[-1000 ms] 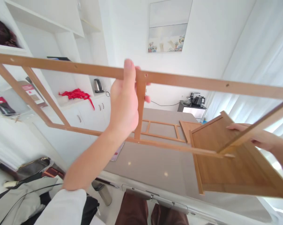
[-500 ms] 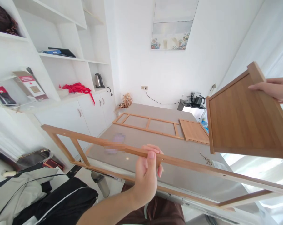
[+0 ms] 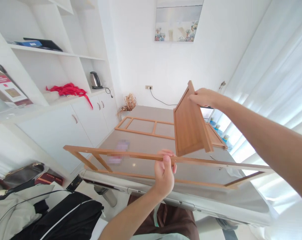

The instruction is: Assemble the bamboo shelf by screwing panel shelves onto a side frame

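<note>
My left hand [image 3: 165, 171] is closed around the upper rail of a long wooden frame [image 3: 136, 155], which stands on edge across the near side of the table [image 3: 141, 143]. Above the table, my right hand [image 3: 203, 97] grips the top edge of a wooden panel [image 3: 188, 123] with raised edge strips; the panel hangs tilted, its lower end just behind the upper rail. A second wooden frame [image 3: 154, 128] lies flat toward the back, partly hidden by the held panel. To its right, another wooden panel [image 3: 214, 135] lies on the table, also partly covered.
White shelves [image 3: 58, 55] at the left hold a red cloth [image 3: 67, 89] and an electric kettle [image 3: 95, 80]. Dried plants [image 3: 128, 102] stand beyond the table. White curtains [image 3: 268, 76] hang at the right. Black and pale clothing [image 3: 61, 213] lies at lower left.
My right hand has brought the panel leftward from the right side to over the table, turning it more edge-on. My left hand keeps its grip on the frame. The view has shifted right.
</note>
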The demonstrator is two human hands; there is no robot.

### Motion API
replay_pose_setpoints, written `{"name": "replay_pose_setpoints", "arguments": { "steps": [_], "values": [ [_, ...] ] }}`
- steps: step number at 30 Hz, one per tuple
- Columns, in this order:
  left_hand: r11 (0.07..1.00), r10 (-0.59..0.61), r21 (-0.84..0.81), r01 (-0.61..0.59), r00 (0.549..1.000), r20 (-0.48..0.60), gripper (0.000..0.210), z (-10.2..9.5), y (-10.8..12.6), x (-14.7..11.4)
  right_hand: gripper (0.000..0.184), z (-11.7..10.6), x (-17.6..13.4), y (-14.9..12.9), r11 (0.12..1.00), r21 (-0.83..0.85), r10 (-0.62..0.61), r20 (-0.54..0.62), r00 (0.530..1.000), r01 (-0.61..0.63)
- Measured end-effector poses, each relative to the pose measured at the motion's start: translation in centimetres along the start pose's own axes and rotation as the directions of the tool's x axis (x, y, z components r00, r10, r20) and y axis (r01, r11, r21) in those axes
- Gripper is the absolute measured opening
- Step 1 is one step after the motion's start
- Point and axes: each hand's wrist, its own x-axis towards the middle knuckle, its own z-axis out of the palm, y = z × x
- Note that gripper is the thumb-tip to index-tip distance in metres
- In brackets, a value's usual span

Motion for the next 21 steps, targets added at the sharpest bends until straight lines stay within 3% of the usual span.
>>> {"name": "replay_pose_setpoints", "arguments": {
  "steps": [4,10,16,21],
  "values": [
    [0.999,-0.021,0.029,0.020,1.000,0.012,0.042,-0.9,-1.5,0.5,0.019,2.2,0.1,-2.7,0.999,-0.043,0.012,0.186,0.983,-0.004],
    [0.999,-0.034,0.017,0.032,0.992,0.124,0.036,-2.0,-2.9,0.3,0.016,5.3,1.1,-5.1,0.999,-0.052,0.021,0.288,0.957,-0.006],
    [0.989,0.034,0.137,-0.062,0.979,0.202,0.024,-2.4,-3.2,-0.2,0.022,7.4,1.8,-5.5,0.998,-0.063,0.009,0.382,0.924,0.016],
    [0.955,0.145,0.226,-0.190,0.969,0.201,0.021,-2.9,-3.3,-1.0,0.035,8.2,0.9,-5.5,0.997,-0.075,0.037,0.477,0.878,-0.001]
  ]
}}
